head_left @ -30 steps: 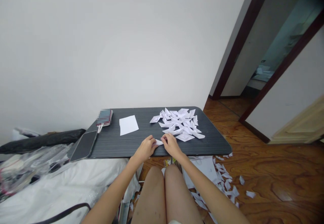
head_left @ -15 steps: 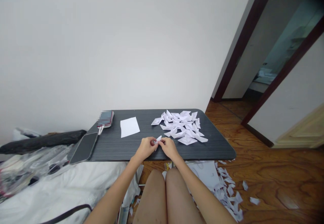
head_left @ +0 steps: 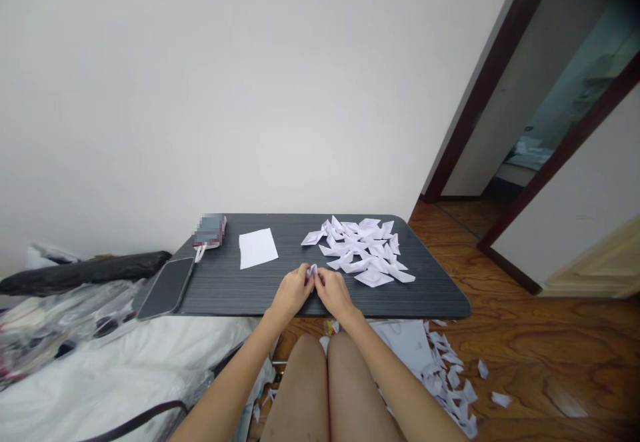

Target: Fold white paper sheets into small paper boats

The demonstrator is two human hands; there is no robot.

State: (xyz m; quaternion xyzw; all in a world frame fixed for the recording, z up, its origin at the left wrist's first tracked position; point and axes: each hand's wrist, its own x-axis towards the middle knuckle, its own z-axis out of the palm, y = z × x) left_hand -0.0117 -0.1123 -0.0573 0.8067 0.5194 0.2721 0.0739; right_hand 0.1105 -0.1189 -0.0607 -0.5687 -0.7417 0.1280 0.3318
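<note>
My left hand (head_left: 294, 291) and my right hand (head_left: 332, 292) meet over the near edge of the dark table (head_left: 240, 289). Both pinch one small folded white paper piece (head_left: 312, 271) between their fingertips, held just above the tabletop. Right behind my right hand lies a heap of several folded white paper shapes (head_left: 363, 253). A flat white paper sheet (head_left: 257, 248) rests on the table to the left of the heap.
A phone (head_left: 167, 288) lies at the table's left corner, a small patterned pouch (head_left: 209, 231) behind it. Paper scraps (head_left: 450, 379) litter the wooden floor on the right. Bedding and plastic bags (head_left: 65, 335) crowd the left. A doorway (head_left: 540, 129) opens at the right.
Both hands have drawn closer together and lifted the small paper piece from lying flat on the table to upright between the fingertips. The camera view has shifted slightly.
</note>
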